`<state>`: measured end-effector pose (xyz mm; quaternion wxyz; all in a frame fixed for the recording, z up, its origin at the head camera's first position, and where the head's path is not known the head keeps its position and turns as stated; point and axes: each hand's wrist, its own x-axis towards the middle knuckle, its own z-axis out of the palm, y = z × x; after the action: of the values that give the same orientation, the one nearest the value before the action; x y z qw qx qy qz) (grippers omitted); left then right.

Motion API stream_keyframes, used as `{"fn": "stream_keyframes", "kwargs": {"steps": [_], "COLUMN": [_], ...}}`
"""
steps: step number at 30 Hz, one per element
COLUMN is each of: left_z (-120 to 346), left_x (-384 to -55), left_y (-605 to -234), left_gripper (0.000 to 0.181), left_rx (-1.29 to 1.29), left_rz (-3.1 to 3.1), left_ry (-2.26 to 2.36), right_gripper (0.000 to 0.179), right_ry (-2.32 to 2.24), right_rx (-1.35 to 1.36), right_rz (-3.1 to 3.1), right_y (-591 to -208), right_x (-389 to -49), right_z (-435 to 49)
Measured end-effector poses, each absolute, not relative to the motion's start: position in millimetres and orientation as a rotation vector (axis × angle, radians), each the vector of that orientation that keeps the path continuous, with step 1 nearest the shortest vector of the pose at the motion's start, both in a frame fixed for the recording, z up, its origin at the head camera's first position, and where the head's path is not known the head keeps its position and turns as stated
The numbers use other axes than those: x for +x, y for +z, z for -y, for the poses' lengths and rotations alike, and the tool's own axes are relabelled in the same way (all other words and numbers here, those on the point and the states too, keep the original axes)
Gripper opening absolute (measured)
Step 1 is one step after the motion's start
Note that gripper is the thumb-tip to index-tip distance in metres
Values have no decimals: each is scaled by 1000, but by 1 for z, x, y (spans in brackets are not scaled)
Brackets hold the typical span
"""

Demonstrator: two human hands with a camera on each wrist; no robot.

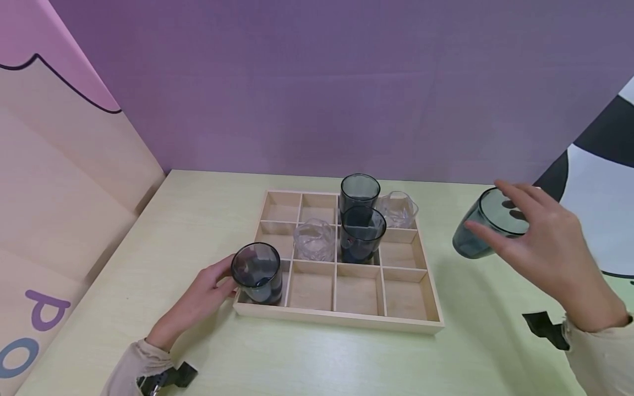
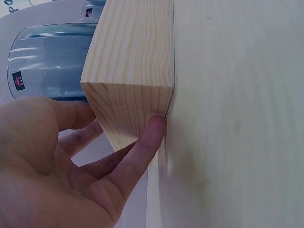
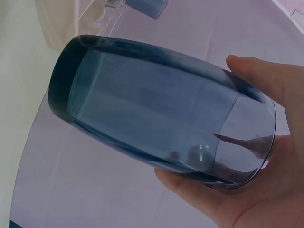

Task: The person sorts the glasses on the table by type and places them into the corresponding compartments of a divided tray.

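My right hand [image 1: 555, 247] grips a blue-grey drinking glass [image 1: 473, 234] near its rim, between thumb and fingers. The glass is tilted, held above the table to the right of a wooden divided box [image 1: 337, 318]. In the right wrist view its thick dark base [image 3: 61, 90] points away from the hand. My left hand [image 1: 198, 294] touches the box's left side near the front corner; in the left wrist view its fingertips lie against the wood [image 2: 128, 107]. Just beside that hand, a grey glass [image 1: 257, 272] stands in the front-left compartment.
Two more grey glasses, one [image 1: 364, 234] in the middle row and one [image 1: 359, 190] behind it, stand in the third column. Clear glasses occupy a middle-row compartment [image 1: 314, 242] and the back-right one [image 1: 398, 209]. A purple backdrop [image 1: 346, 99] rises behind the table [image 1: 208, 220].
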<state>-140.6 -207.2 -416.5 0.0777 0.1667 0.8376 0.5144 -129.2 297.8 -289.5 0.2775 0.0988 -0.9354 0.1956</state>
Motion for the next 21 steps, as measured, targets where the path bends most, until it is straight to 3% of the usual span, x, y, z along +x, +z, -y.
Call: {"fn": "stream_keyframes", "kwargs": {"steps": [21], "left_z": [208], "left_x": [-141], "left_y": [-419], "left_gripper": [38], "left_rx": [525], "left_rz": [-2510], "left_ry": [1552], "right_gripper": [83], "right_ry": [469], "right_rx": [465], "right_rz": [2449], "right_y": [-281], "right_x": [-112], "right_z": [-260]}}
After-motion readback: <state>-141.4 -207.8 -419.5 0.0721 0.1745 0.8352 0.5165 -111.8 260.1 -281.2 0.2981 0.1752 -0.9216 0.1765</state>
